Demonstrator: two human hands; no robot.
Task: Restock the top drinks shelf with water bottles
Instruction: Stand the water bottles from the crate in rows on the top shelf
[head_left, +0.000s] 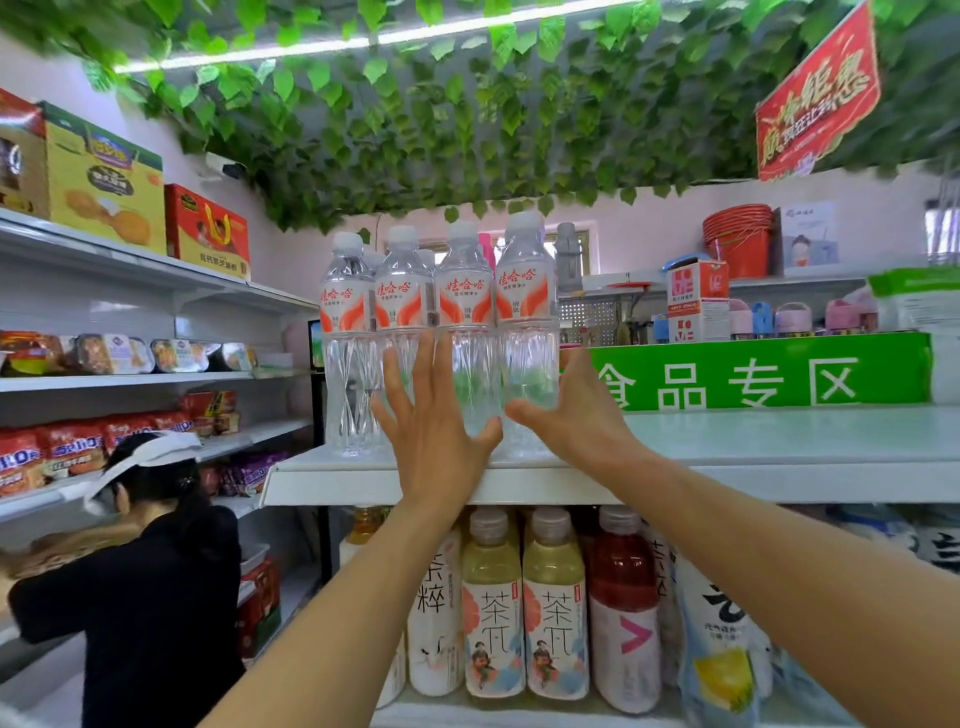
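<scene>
From the head cam, you've got a row of four water bottles (441, 332) standing upright at the left end of the top shelf (753, 452), right by the front lip, with more caps peeking out behind, and both your left hand (434, 431) and right hand (576, 415) are flat with fingers spread wide against the lower halves, gripping nothing. Honestly the risk I'd watch is tipping. You're pushing low on tall, light bottles, so an uneven shove could topple one off the edge onto the tea bottles (524, 603) below.
</scene>
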